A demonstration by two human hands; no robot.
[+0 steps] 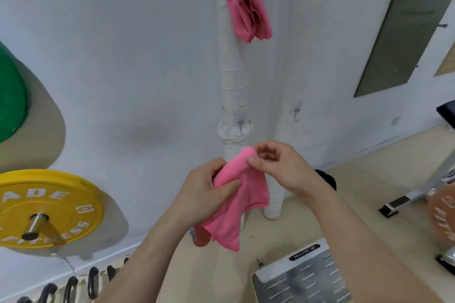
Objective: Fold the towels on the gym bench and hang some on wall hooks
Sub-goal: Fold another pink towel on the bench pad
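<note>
I hold a folded pink towel (236, 199) up in front of a white wall. My left hand (209, 189) grips its upper left part, thumb pressed on the cloth. At the top fold, my right hand (278, 167) pinches the towel between thumb and fingers. The lower end hangs loose below my hands. A second pink towel (248, 7) hangs folded from a hook high on the wall. Two bare metal hooks (241, 126) (296, 114) stick out of the wall just above my hands. The gym bench is not in view.
A white wrapped pipe (231, 76) runs down the wall behind the towels. A yellow weight plate (49, 206) and a green plate (9, 96) hang at the left. A metal footplate (302, 278) lies on the floor at lower right, an orange plate (443, 211) at the right edge.
</note>
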